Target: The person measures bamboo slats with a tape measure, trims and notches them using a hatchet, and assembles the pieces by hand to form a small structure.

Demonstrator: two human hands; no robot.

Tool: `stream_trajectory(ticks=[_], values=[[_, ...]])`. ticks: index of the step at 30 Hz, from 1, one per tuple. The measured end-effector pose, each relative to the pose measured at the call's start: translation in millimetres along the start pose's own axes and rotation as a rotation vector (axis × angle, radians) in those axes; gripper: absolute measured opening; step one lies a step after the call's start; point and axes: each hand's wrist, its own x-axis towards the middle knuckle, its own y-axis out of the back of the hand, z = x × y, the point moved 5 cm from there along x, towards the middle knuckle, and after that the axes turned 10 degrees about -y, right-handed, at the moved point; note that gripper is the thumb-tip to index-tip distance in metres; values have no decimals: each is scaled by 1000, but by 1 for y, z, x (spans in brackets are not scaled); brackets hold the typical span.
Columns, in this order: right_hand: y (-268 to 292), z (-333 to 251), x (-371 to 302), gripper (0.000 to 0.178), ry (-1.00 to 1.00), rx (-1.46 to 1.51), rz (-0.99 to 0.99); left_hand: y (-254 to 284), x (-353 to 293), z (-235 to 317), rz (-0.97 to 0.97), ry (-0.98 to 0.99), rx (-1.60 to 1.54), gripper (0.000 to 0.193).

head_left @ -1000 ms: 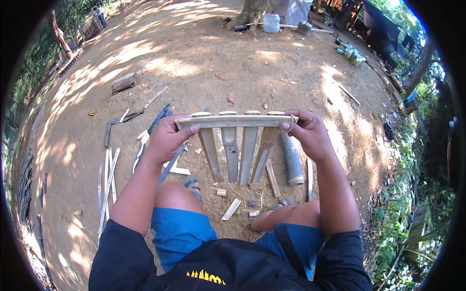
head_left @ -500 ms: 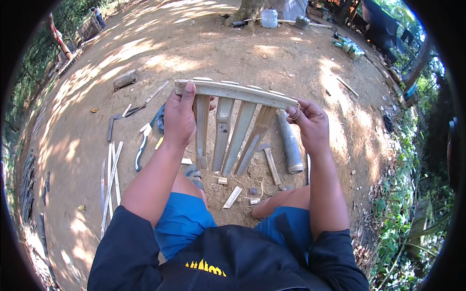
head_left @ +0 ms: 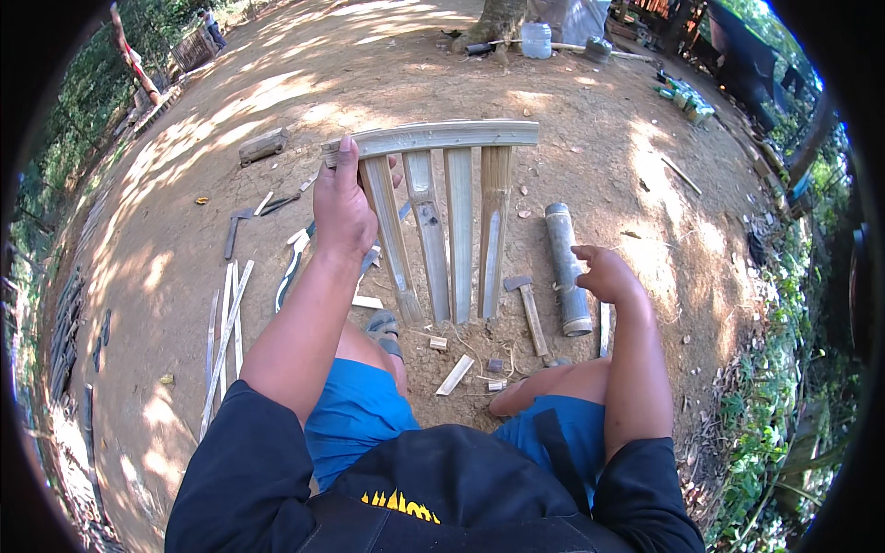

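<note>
The slatted frame (head_left: 442, 203) is pale, matt split bamboo, the tube (head_left: 566, 267) smooth grey bamboo, the ground (head_left: 590, 138) dry dirt.

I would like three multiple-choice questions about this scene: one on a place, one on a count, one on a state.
1. Where does the hammer lie?
A. On the ground between the slat frame and the bamboo tube
B. On the person's lap
C. In the right hand

2. How many upright slats does the frame have?
A. Two
B. Four
C. Six

3. What is the right hand doing?
A. Gripping the frame
B. Holding a saw
C. Open, holding nothing, above the tube

Answers: 1 A, it lies on the dirt there. 2 B, four slats hang from the rail. 3 C, only the left hand grips the frame.
</note>
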Motion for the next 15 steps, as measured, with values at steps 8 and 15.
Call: stream_trajectory(ticks=[8,15], values=[[-46,-103,-56,78,-4,1092,-912,-25,-10,28,-168,-275,-45,35],[-29,-84,-74,76,-114,1736,-705,-18,-47,18,-447,-284,82,34]])
